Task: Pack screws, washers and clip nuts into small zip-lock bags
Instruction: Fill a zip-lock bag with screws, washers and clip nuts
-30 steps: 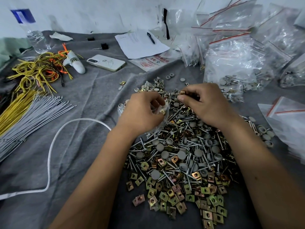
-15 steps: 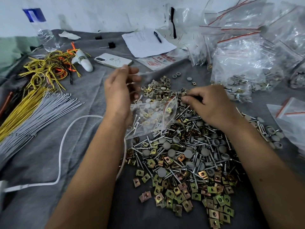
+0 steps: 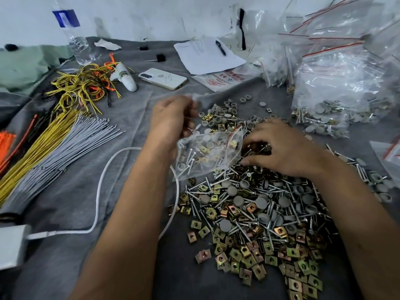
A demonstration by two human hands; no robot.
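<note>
Progress: midway through one bag, by my read. Left hand [image 3: 171, 120] pinches a small zip-lock bag [image 3: 208, 155] by one edge and holds it above the near-left side of the loose pile [image 3: 255, 211]; mouth with the red strip faces the right hand. Bag already carries several screws, grey washers and a few clip nuts; whether the count is complete, can't tell.

Right hand [image 3: 279, 150] rests on the pile just beside the bag mouth, fingers bent down into the parts. Whether it has anything pinched — can't tell, fingertips buried.

Done: filled bags [image 3: 337, 113] heaped at right rear of the tabletop [image 3: 71, 200], hardware visible inside.

Left: large pile of screws [image 3: 218, 185], washers [image 3: 225, 225] and clip nuts [image 3: 303, 266] unpacked, stretching from the far middle to the near right. Current bag not yet sealed. Likely many bags to go.
</note>
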